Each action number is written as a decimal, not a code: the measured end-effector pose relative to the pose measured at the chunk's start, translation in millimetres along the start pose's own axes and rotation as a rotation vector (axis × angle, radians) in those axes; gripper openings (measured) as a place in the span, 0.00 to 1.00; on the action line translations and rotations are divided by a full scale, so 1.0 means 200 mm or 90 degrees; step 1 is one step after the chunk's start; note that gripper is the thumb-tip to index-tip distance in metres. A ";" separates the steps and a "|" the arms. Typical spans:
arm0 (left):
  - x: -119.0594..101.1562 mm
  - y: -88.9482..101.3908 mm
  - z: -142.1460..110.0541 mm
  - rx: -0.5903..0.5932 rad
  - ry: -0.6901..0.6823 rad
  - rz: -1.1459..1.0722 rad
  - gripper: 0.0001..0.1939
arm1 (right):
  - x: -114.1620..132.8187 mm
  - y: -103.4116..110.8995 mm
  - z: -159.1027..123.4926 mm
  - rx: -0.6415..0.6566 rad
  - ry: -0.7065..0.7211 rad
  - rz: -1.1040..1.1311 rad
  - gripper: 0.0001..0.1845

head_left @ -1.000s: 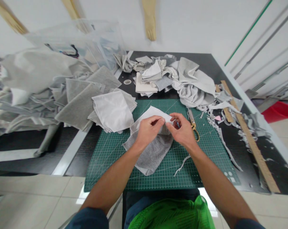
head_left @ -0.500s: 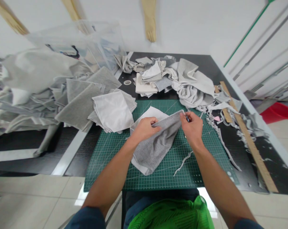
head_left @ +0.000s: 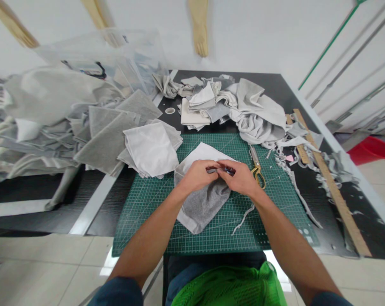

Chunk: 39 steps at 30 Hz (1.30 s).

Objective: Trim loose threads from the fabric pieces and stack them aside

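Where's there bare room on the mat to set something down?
Mat between white stack and left forearm; also between scissors and long scrap, bar specks. Crowded: mid-mat, under grey cloth; right of the mat, with rulers and scraps.

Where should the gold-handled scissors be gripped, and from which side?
The scissors are probably best gripped by the gold handles, from the near right: these lie nearest, blades point away, and the right hand crowds their left.
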<state>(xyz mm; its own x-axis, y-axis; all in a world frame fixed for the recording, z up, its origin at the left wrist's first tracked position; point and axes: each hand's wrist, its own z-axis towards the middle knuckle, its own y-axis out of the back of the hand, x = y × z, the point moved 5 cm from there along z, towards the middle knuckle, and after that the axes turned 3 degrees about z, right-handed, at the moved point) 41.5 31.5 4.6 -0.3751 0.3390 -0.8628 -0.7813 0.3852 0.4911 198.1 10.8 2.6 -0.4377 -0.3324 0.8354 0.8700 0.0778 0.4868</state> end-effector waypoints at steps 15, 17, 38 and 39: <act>0.01 0.07 -0.01 -0.118 -0.017 0.054 0.26 | -0.05 0.14 0.00 -0.245 0.036 -0.144 0.12; -0.02 0.05 -0.02 -0.107 -0.041 0.049 0.27 | -0.02 0.07 0.00 -0.149 0.022 -0.077 0.16; 0.08 0.09 0.01 -0.198 0.075 -0.309 0.09 | -0.04 0.11 -0.01 -0.171 -0.067 -0.042 0.10; 0.07 0.09 0.00 -0.211 0.067 -0.322 0.10 | -0.04 0.11 -0.01 -0.159 -0.068 -0.046 0.10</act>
<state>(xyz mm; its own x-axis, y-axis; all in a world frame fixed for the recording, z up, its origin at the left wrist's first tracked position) 22.3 43.9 2.1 0.0487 0.0914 -0.9946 -0.9827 0.1826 -0.0313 220.3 13.9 5.5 -0.5111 -0.2273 0.8289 0.8585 -0.1811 0.4797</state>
